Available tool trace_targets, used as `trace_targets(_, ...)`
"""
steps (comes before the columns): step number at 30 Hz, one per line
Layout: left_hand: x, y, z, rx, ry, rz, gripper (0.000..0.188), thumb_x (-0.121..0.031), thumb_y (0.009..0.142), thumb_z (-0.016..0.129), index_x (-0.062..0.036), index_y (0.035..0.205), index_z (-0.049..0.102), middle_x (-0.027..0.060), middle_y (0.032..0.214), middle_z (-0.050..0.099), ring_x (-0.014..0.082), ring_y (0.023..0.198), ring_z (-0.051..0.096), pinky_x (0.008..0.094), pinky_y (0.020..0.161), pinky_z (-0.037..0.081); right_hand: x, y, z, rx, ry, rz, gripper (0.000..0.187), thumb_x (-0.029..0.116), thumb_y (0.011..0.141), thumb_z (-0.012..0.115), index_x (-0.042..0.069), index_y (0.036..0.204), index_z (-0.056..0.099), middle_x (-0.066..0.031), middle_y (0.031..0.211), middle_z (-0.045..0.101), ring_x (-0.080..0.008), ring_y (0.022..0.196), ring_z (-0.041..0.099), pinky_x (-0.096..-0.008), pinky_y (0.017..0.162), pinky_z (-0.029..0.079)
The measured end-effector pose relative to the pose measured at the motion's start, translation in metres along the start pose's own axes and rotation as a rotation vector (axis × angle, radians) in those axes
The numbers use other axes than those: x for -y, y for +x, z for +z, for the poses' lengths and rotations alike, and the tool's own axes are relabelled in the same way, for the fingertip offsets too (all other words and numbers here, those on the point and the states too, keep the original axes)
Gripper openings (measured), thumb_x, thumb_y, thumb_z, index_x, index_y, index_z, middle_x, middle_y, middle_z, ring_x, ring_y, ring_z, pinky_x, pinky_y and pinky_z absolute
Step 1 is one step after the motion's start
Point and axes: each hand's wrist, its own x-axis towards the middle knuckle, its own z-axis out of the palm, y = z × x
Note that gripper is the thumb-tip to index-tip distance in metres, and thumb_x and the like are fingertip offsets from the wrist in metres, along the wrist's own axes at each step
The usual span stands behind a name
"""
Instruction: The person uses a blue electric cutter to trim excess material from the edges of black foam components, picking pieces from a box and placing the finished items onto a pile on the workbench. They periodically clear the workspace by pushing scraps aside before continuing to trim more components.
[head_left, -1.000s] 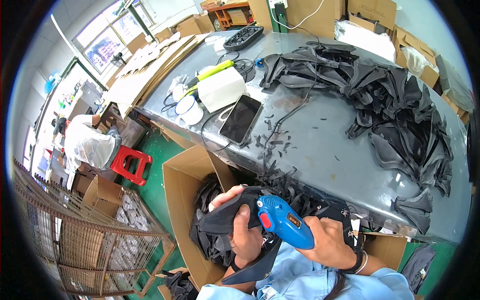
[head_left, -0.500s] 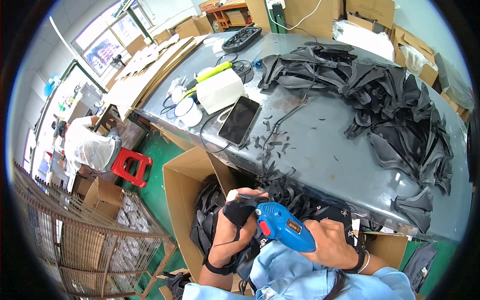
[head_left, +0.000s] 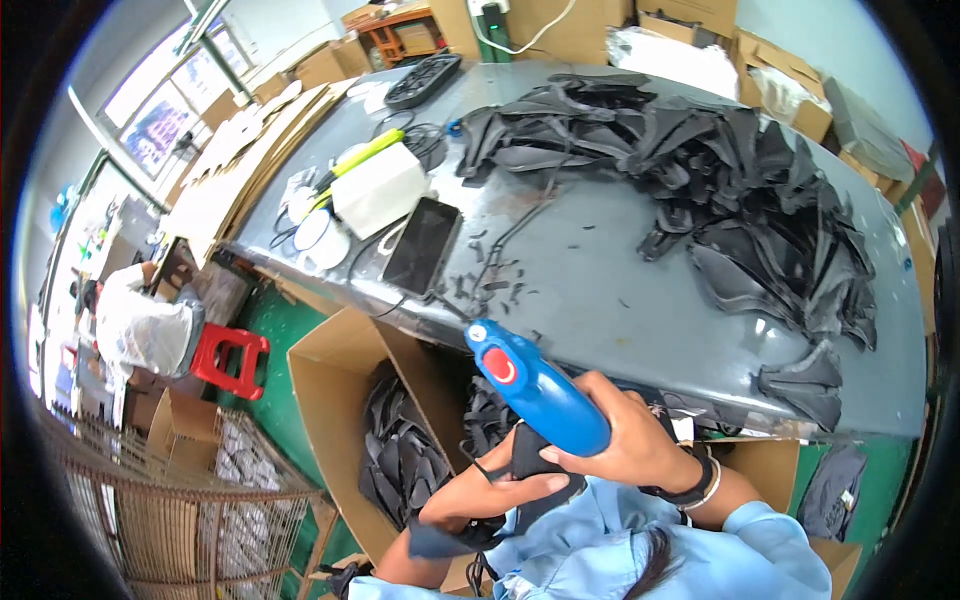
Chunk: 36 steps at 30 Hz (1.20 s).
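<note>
My right hand (head_left: 632, 432) is wrapped round a blue handheld power tool (head_left: 545, 392) with a red button. The tool slants up and to the left, its narrow end near the table's front edge. Close below it, my left hand (head_left: 488, 492) is closed on a black moulded piece (head_left: 538, 458). Part of that piece hides behind the tool and my fingers. An open cardboard box (head_left: 325, 365) stands in front of the table, with many dark pieces (head_left: 398, 440) inside. Small black offcuts (head_left: 505, 290) lie scattered on the grey table (head_left: 590, 255).
A large heap of black moulded pieces (head_left: 690, 150) curves along the table's back and right. At its left are a phone (head_left: 424, 245), a white box (head_left: 380, 190) and a tape roll (head_left: 322, 240). A wire cage (head_left: 180, 510) stands lower left; a person (head_left: 150, 320) sits near a red stool (head_left: 230, 360).
My view has shifted a little. The tool has turned so its narrow end points more upward, and my left hand has dropped lower with the black piece, closer to my body.
</note>
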Motion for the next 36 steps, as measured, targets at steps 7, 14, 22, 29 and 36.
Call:
trace_targets(7,0.151,-0.001,-0.03,-0.094,0.104,-0.029,0.084,-0.035,0.079,0.072,0.0025,0.138,0.025,0.0176,0.124,0.05,0.0277,0.1,0.059,0.0377,0.087,0.05,0.008,0.009,-0.015,-0.154,0.113,0.124,0.049,0.026,0.073,0.076,0.002,0.106,0.048,-0.0142,0.083,0.062,-0.0213,0.075,0.064,-0.0331,0.069,0.049)
trace_targets(14,0.009,0.039,0.043,-0.734,-0.824,0.543,0.049,-0.033,0.091,0.053,-0.0046,0.128,0.038,0.0107,0.123,0.051,0.0237,0.115,0.049,0.0421,0.1,0.037,-0.004,-0.009,0.008,-0.27,-0.113,-0.06,0.063,0.031,0.067,0.082,0.0,0.107,0.045,-0.0137,0.076,0.062,-0.0271,0.07,0.066,-0.036,0.061,0.05)
trace_targets(22,-0.008,0.024,0.027,-1.034,-0.678,0.871,0.043,-0.029,0.088,0.055,-0.0105,0.122,0.037,0.0122,0.115,0.05,0.0246,0.107,0.053,0.0396,0.092,0.045,-0.016,-0.034,0.026,-0.151,-0.036,-0.193,0.061,0.03,0.067,0.082,0.0,0.106,0.046,-0.0134,0.075,0.062,-0.0273,0.068,0.065,-0.0361,0.06,0.05)
trace_targets(29,0.008,0.022,0.019,-0.954,-0.554,0.936,0.039,-0.028,0.088,0.054,-0.0098,0.119,0.04,0.0103,0.113,0.051,0.0242,0.109,0.051,0.0384,0.093,0.044,-0.012,-0.03,0.022,-0.126,-0.039,-0.227,0.06,0.03,0.067,0.081,0.0,0.106,0.046,-0.0131,0.074,0.061,-0.0274,0.067,0.064,-0.0361,0.059,0.049)
trace_targets(36,-0.003,-0.003,0.0,-0.996,-0.426,0.664,0.042,-0.024,0.074,0.063,0.0031,0.105,0.052,0.0126,0.099,0.056,0.0209,0.093,0.056,0.0322,0.087,0.044,-0.015,-0.03,0.014,-0.094,-0.04,-0.243,0.059,0.029,0.067,0.08,0.001,0.105,0.047,-0.0128,0.074,0.061,-0.0275,0.065,0.064,-0.0361,0.058,0.049)
